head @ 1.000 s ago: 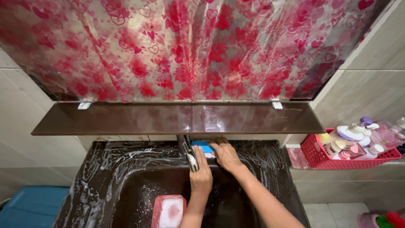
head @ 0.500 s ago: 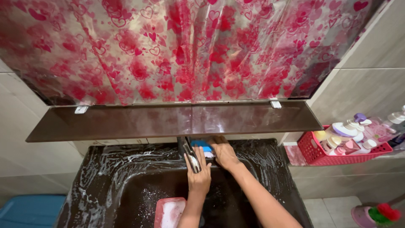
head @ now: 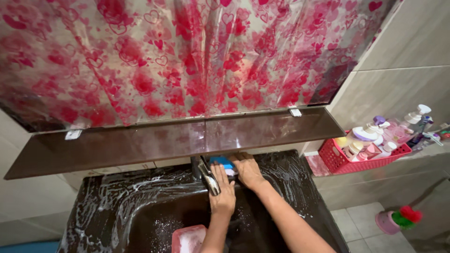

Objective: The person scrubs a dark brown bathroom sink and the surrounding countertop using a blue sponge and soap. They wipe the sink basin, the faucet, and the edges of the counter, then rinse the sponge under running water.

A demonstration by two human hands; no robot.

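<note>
Right now your left hand (head: 222,197) steadies the faucet (head: 209,174) by gripping it, while beside it your right hand (head: 247,169) presses a blue sponge (head: 222,162) against its base, fingers closed.

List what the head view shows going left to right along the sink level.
Soapy dark sink → metal tap → left hand → right hand → red basket of bottles → pink brush holder.

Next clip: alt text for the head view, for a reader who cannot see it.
Two bare hands work at a metal tap over a dark, soapy sink: the left hand rests by the spout, the right hand presses a blue sponge behind it. A brown shelf runs above.
</note>
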